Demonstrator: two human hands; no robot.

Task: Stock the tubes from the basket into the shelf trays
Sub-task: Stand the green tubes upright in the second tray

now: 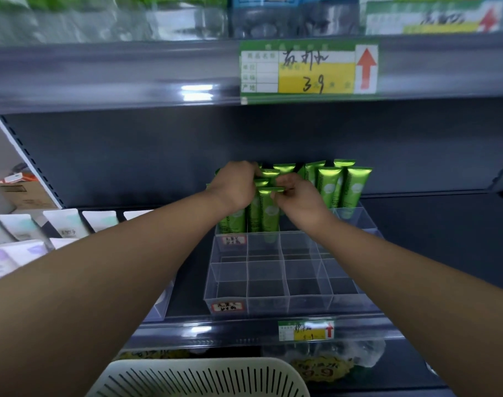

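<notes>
Rear shelf tray holds upright green tubes; left hand and right hand grip their tops.

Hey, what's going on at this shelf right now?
A person is stocking shiny green plastic tubes into a clear divided plastic tray at the back of a dark shelf. The right hand pinches one tube's crimped top; the left hand grips the tops beside it. The nearer clear trays stand empty. A white slotted basket sits below.
</notes>
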